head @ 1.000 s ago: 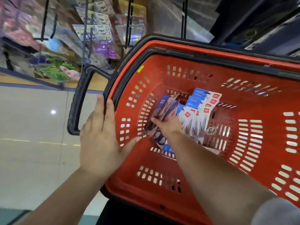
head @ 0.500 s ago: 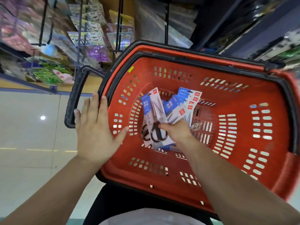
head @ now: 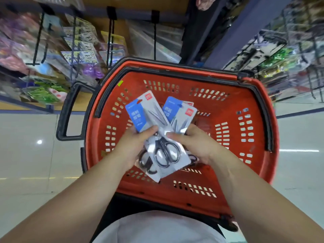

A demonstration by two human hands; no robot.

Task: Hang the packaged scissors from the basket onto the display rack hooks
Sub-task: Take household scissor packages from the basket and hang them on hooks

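Head view — one camera, looking down past my arms.
Left hand [head: 135, 146]: my fingers [head: 149, 132] are curled round the left side of a fan of scissors packs [head: 149, 113], with the thumb pinching down on the front pack near the blades' pivot.
Right hand [head: 196, 142]: fingers bent round the right side of the same fan, thumb lying on the clear plastic of the front pack.
Scissors packs: held up over the middle of the basket, spread in a V. The blue-and-grey card tops point away from me — the black handles point toward me.
Basket [head: 175, 71]: red with slotted walls and a black rim, just in front of my body; its black handle [head: 66, 111] sticks out to the left.
Hooks [head: 110, 37]: black ones beyond the basket's far edge, some carrying blurred hanging goods [head: 78, 57].
Floor [head: 26, 155]: pale and glossy on both sides.
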